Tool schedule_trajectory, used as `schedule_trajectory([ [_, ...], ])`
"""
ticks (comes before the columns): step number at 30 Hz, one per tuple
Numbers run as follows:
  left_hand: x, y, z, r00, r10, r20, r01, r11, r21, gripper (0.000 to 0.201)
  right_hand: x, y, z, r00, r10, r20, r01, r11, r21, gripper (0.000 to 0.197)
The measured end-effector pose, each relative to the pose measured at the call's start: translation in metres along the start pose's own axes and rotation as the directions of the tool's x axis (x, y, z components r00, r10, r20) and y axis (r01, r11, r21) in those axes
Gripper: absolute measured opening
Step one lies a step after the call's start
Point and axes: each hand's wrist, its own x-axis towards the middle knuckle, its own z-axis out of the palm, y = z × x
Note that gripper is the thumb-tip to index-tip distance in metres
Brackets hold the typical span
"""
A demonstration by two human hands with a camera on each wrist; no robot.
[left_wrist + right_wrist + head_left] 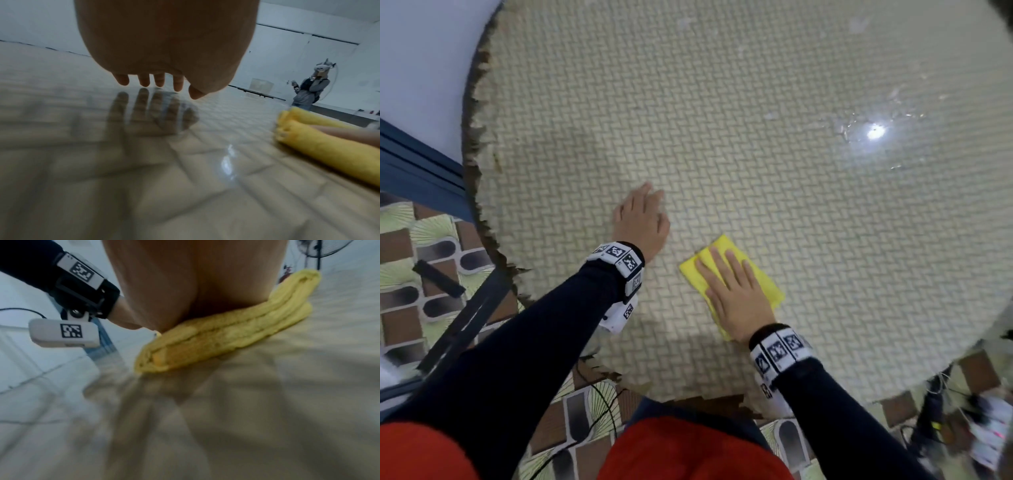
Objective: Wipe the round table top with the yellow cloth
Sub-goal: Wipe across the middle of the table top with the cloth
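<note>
**Two hands on the table, one flat on the cloth**

One round table [722, 120] fills most of the head view; its top is glossy, with a beige woven pattern, and a bright lamp reflection [875, 132] is seen toward the far right. The rim is chipped and ragged along the left and near sides. Patterned floor tiles [400, 246] are seen below the left rim, with a blue frame [417, 164] beside them. In the left wrist view white walls and a distant person [310, 87] wearing a headset are seen beyond the table.

The right hand [732, 294] is laid flat, fingers straight and slightly spread, on the folded cloth [763, 277], which is pressed against the table near the near edge, right of centre. In the right wrist view the cloth [226, 332] is seen in several folded layers under the palm. Nothing is gripped.

The left hand [642, 219] is held open just left of the cloth, apart from it, fingers [144, 81] extended and holding nothing. In the left wrist view its reflection is seen in the glossy top just beneath; whether the fingertips touch cannot be told.

Much bare table is seen beyond and to the right of the cloth; the near rim lies close behind both wrists.
</note>
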Motion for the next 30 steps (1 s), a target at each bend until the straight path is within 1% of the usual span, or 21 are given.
schedule_trajectory([
  [2, 0.008, 0.01, 0.001, 0.999, 0.037, 0.039, -0.038, 0.999, 0.014, 0.05, -0.023, 0.029, -0.005, 0.988, 0.149, -0.042, -0.149, 0.989, 0.011, 0.052],
  [3, 0.012, 0.016, 0.002, 0.997, 0.051, 0.061, -0.052, 0.999, 0.013, 0.05, -0.026, 0.046, -0.011, 0.967, 0.246, -0.067, -0.245, 0.969, 0.018, 0.055],
  [4, 0.015, 0.022, 0.003, 0.995, 0.063, 0.078, -0.063, 0.998, 0.002, 0.05, -0.024, 0.063, -0.017, 0.936, 0.345, -0.074, -0.344, 0.939, 0.022, 0.058],
  [6, 0.022, 0.032, 0.005, 0.992, 0.098, 0.077, -0.097, 0.995, -0.019, 0.05, -0.001, 0.093, -0.034, 0.844, 0.535, -0.044, -0.532, 0.844, 0.064, 0.063],
  [7, 0.024, 0.036, 0.005, 0.99, 0.117, 0.074, -0.116, 0.993, -0.024, 0.05, 0.016, 0.105, -0.041, 0.797, 0.603, -0.045, -0.597, 0.796, 0.094, 0.063],
  [8, 0.027, 0.04, 0.005, 0.988, 0.136, 0.075, -0.135, 0.991, -0.023, 0.05, 0.036, 0.114, -0.048, 0.762, 0.645, -0.055, -0.637, 0.762, 0.115, 0.061],
  [9, 0.03, 0.043, 0.005, 0.985, 0.155, 0.077, -0.154, 0.988, -0.018, 0.051, 0.055, 0.119, -0.054, 0.745, 0.665, -0.054, -0.656, 0.745, 0.119, 0.06],
  [10, 0.033, 0.046, 0.004, 0.981, 0.176, 0.081, -0.175, 0.984, -0.014, 0.051, 0.071, 0.122, -0.059, 0.75, 0.66, -0.038, -0.653, 0.749, 0.112, 0.058],
  [11, 0.037, 0.05, 0.003, 0.978, 0.193, 0.081, -0.193, 0.981, -0.008, 0.05, 0.082, 0.121, -0.064, 0.775, 0.632, -0.01, -0.628, 0.772, 0.098, 0.057],
  [13, 0.044, 0.058, 0.003, 0.977, 0.204, 0.07, -0.204, 0.979, -0.003, 0.05, 0.086, 0.116, -0.066, 0.85, 0.525, 0.046, -0.527, 0.847, 0.068, 0.054],
  [15, 0.05, 0.069, 0.002, 0.977, 0.201, 0.07, -0.201, 0.98, -0.001, 0.055, 0.064, 0.112, -0.062, 0.912, 0.407, 0.054, -0.409, 0.911, 0.041, 0.053],
  [17, 0.055, 0.085, 0.003, 0.977, 0.196, 0.084, -0.197, 0.98, 0.007, 0.054, 0.033, 0.113, -0.054, 0.949, 0.315, 0.025, -0.315, 0.949, 0.012, 0.057],
  [19, 0.058, 0.102, 0.008, 0.975, 0.203, 0.094, -0.206, 0.978, 0.02, 0.051, 0.003, 0.126, -0.047, 0.956, 0.294, -0.002, -0.294, 0.956, -0.009, 0.056],
  [21, 0.06, 0.119, 0.015, 0.972, 0.204, 0.114, -0.208, 0.978, 0.026, 0.052, -0.022, 0.149, -0.046, 0.945, 0.327, -0.006, -0.327, 0.945, -0.033, 0.054],
  [23, 0.059, 0.137, 0.022, 0.97, 0.191, 0.148, -0.199, 0.979, 0.04, 0.053, -0.039, 0.176, -0.049, 0.937, 0.348, -0.036, -0.35, 0.936, -0.046, 0.053],
  [25, 0.058, 0.155, 0.028, 0.974, 0.155, 0.164, -0.165, 0.985, 0.048, 0.054, -0.051, 0.199, -0.053, 0.934, 0.352, -0.06, -0.355, 0.933, -0.055, 0.053],
  [26, 0.057, 0.165, 0.03, 0.978, 0.132, 0.163, -0.14, 0.989, 0.039, 0.053, -0.055, 0.209, -0.055, 0.933, 0.356, -0.051, -0.359, 0.932, -0.048, 0.053],
  [28, 0.056, 0.178, 0.033, 0.984, 0.095, 0.153, -0.1, 0.995, 0.026, 0.053, -0.061, 0.224, -0.061, 0.927, 0.369, -0.072, -0.371, 0.928, -0.023, 0.052],
  [30, 0.054, 0.199, 0.04, 0.99, 0.05, 0.132, -0.056, 0.998, 0.038, 0.054, -0.072, 0.252, -0.068, 0.924, 0.373, -0.079, -0.376, 0.927, -0.02, 0.053],
])
